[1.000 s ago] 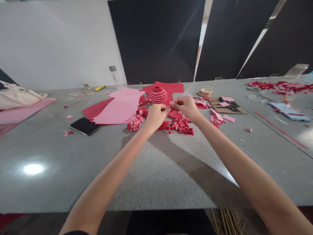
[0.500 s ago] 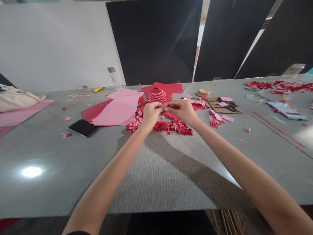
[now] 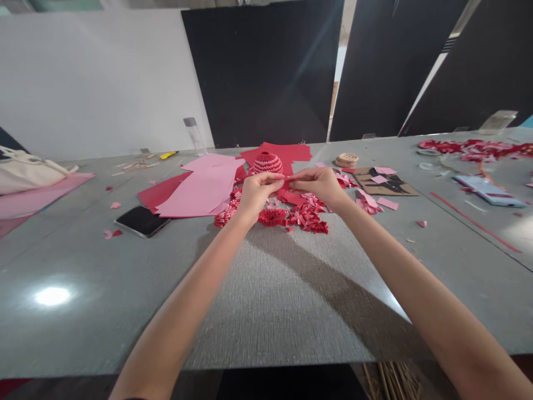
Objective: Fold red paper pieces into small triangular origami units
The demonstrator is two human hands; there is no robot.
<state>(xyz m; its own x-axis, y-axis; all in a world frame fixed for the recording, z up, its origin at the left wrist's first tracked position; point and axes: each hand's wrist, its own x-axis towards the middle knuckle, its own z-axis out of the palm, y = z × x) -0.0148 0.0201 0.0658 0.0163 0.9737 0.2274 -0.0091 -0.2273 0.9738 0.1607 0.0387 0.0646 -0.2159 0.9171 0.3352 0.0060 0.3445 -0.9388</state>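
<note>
My left hand (image 3: 255,191) and my right hand (image 3: 318,185) meet fingertip to fingertip above the grey table (image 3: 270,294), both pinched on a small red paper piece (image 3: 287,179). Under them lies a heap of folded red paper pieces (image 3: 306,215) and a small red folded ring (image 3: 271,216). A red-and-white woven paper ball (image 3: 267,163) stands just behind my hands. Pink paper sheets (image 3: 204,186) and red sheets (image 3: 160,191) lie to the left of my left hand.
A black phone (image 3: 141,220) lies at the left. A white bag (image 3: 29,171) sits on pink paper at the far left. Brown card (image 3: 391,180) with pink scraps, round wooden discs (image 3: 348,159), a red strip (image 3: 474,221) and more red pieces (image 3: 474,147) lie at the right.
Both hands have risen slightly off the heap and drawn together, still pinching the small red piece. The view has tilted a little.
</note>
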